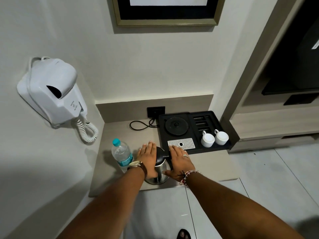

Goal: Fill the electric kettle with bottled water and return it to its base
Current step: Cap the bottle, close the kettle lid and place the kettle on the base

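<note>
From the head camera, looking down: your electric kettle (158, 167) stands upright on the beige counter (207, 167), close to its front edge, and it sits right between your two hands. Your left hand (148, 159) lies flat against the kettle's left side, fingers straight and pointing toward the wall, thumb low on the steel body; it presses rather than wraps. Your right hand (178, 160) is on the other side, palm down over the black handle, fingers stretched out toward the tray, thumb touching the steel near the bottom. Neither hand is curled shut; both are spread open against the kettle.

The water bottle (122, 155) with its teal cap stands upright just left of your left wrist, near the counter's left edge, cap on. Nothing grips it.

Back toward the right rear corner lies the black tray (191, 150). The round kettle base (176, 125) sits bare in the tray's left rear compartment, well apart from the kettle. Two white cups (214, 138) rest upside down near the tray's right front corner, and a white perforated grille (181, 143) lies along its front edge, just beyond your right fingertips.
</note>
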A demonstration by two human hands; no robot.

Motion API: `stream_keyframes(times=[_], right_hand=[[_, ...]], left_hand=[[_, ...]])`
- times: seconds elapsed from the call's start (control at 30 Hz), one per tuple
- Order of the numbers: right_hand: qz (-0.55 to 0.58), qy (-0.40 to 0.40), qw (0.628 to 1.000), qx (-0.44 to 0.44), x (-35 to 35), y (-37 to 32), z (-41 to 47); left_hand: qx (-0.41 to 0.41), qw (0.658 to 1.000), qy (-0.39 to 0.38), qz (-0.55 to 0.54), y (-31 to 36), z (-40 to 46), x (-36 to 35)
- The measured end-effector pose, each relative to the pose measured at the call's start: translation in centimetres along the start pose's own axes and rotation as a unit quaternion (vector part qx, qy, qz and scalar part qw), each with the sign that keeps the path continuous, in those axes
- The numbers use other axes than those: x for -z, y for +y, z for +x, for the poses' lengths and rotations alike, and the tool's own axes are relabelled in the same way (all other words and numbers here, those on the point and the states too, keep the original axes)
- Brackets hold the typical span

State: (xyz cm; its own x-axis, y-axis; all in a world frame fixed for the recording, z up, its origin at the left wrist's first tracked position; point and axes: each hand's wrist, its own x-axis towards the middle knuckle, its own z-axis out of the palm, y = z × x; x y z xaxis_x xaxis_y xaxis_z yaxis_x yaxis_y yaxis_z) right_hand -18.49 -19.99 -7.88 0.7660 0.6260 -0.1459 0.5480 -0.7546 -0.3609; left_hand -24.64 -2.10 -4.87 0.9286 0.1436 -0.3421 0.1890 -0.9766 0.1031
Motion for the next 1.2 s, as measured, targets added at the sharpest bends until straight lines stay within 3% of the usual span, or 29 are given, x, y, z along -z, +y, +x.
stream_keyframes(times=[0.37,0.6,0.87,1.2], right_hand=[[0.062,0.030,0.998,-0.007,-1.1,-0.2,0.9],[0.087,0.045,0.995,-0.007,-0.6,-0.5,-0.7],[0.079,0.122,0.989,-0.012,5.4,-0.9,-1.0],[0.005,0.111,0.994,-0.006,14.5,6.0,8.3]], left_hand=[[0.009,0.996,0.034,-0.081,-0.7,1.1,-2.1],[-0.018,0.997,0.041,-0.058,-0.3,0.0,0.0],[-0.082,0.994,0.077,-0.003,1.4,0.9,8.0],[-0.073,0.989,0.123,-0.046,5.2,11.2,14.1]])
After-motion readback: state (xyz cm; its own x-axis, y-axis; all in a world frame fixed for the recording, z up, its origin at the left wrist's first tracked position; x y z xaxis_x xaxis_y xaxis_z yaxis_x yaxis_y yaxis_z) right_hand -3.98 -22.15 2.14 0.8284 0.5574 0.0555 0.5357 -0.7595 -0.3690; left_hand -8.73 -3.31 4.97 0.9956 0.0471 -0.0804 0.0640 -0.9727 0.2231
